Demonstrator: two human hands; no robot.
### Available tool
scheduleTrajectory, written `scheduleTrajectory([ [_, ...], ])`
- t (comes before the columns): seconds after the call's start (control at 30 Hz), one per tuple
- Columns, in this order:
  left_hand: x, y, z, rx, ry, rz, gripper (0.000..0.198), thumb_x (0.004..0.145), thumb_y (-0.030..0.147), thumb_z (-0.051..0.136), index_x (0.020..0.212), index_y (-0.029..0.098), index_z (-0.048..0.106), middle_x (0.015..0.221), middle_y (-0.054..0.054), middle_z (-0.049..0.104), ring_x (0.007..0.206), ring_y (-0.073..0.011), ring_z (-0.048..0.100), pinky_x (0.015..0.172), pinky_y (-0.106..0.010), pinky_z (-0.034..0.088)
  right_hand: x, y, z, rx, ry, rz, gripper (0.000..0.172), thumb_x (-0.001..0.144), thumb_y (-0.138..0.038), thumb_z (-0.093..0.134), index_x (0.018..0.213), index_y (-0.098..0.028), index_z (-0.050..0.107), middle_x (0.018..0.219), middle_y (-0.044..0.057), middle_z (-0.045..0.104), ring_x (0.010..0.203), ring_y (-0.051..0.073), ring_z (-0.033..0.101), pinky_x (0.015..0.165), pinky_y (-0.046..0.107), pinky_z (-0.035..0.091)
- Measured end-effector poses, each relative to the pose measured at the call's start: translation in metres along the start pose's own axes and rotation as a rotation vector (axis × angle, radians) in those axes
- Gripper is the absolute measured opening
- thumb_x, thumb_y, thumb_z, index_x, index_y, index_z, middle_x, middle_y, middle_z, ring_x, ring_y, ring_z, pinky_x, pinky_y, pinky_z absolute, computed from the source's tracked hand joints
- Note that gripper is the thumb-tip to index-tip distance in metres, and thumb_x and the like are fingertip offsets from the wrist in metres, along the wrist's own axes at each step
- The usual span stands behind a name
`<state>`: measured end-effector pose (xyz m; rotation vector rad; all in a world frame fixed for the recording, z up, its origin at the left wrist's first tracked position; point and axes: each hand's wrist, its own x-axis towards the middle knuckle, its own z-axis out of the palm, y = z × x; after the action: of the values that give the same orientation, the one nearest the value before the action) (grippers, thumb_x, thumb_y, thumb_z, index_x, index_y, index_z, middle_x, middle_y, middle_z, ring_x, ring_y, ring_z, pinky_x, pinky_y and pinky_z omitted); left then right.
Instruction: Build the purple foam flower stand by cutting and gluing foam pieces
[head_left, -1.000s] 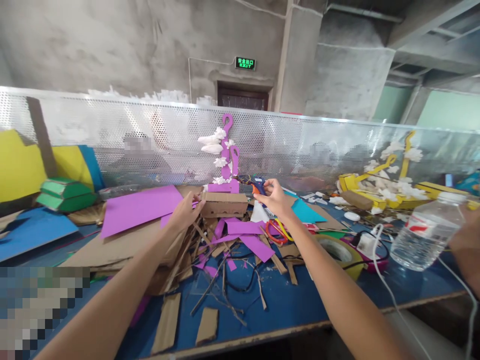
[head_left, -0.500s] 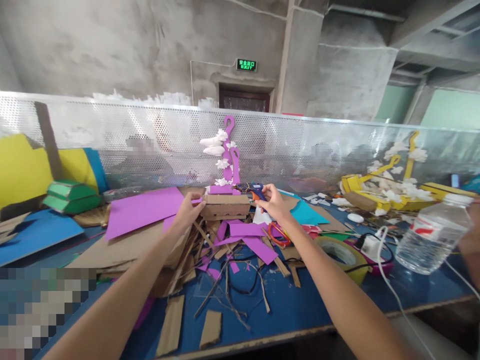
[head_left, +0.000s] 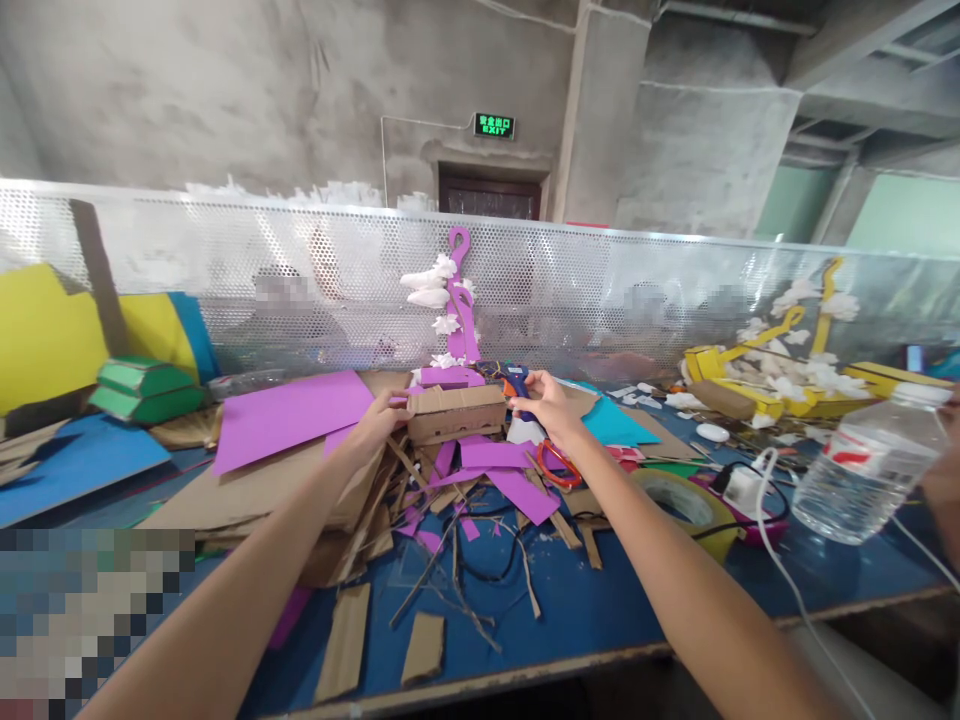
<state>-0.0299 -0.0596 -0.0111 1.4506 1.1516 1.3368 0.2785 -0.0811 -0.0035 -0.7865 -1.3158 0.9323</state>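
My left hand (head_left: 380, 417) grips the left end of a small cardboard box (head_left: 457, 411) that sits on a heap of cardboard and purple paper scraps. A purple paper stem with white tufts (head_left: 452, 310) rises from the box's top. My right hand (head_left: 546, 404) is closed on a blue and orange glue gun (head_left: 517, 378) just right of the box, with its nozzle pointing left toward the purple base.
A perforated metal screen (head_left: 637, 290) runs along the table's far side. Purple sheet (head_left: 289, 414) lies left, red-handled scissors (head_left: 556, 465) and a yellow tape roll (head_left: 679, 505) right. A water bottle (head_left: 862, 465) is held at the right edge by another person's hand. Cables cross the blue table (head_left: 592, 610).
The box's right end has tilted up slightly under my left hand. My right hand with the glue gun has dropped a little lower and closer to the box.
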Motion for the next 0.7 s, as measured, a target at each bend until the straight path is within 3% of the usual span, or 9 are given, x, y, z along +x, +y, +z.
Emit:
scheduleTrajectory([
  [0.17,-0.009,0.008,0.0,-0.044,-0.064,-0.045,0.043,0.061,0.02,0.067,0.1,0.025,0.051,0.094,-0.001,0.074,0.091,-0.0235,0.072,0.079,-0.038,0.056,0.004,0.005,-0.007,-0.037,0.049,-0.01,0.052,0.055,-0.026,0.08,0.088,-0.024,0.04,0.082,-0.004,0.066,0.056,0.011,0.057,0.053,0.024,0.045],
  [0.37,-0.017,0.014,0.005,-0.064,-0.105,-0.054,0.043,0.064,0.028,0.075,0.096,0.026,0.046,0.09,0.002,0.07,0.083,-0.0201,0.07,0.069,-0.031,0.053,-0.001,-0.003,-0.002,-0.019,-0.041,-0.046,0.038,0.064,-0.022,0.073,0.089,-0.023,0.044,0.079,-0.005,0.062,0.061,0.012,0.06,0.055,0.023,0.045],
  [0.53,-0.016,0.012,0.003,-0.048,-0.125,-0.002,0.047,0.062,0.033,0.083,0.092,0.024,0.048,0.098,0.0,0.067,0.088,-0.0196,0.07,0.073,-0.031,0.054,-0.005,-0.008,0.002,-0.018,-0.166,-0.084,0.035,0.066,-0.022,0.073,0.088,-0.023,0.047,0.085,-0.004,0.059,0.068,0.013,0.061,0.059,0.025,0.049],
  [0.7,-0.011,0.007,-0.003,-0.026,-0.193,0.068,0.063,0.06,0.033,0.087,0.114,0.024,0.058,0.12,-0.008,0.066,0.106,-0.0244,0.068,0.093,-0.041,0.054,-0.01,-0.01,0.006,-0.121,-0.192,-0.042,0.043,0.059,-0.025,0.082,0.086,-0.022,0.049,0.083,-0.003,0.059,0.07,0.013,0.06,0.061,0.024,0.048],
])
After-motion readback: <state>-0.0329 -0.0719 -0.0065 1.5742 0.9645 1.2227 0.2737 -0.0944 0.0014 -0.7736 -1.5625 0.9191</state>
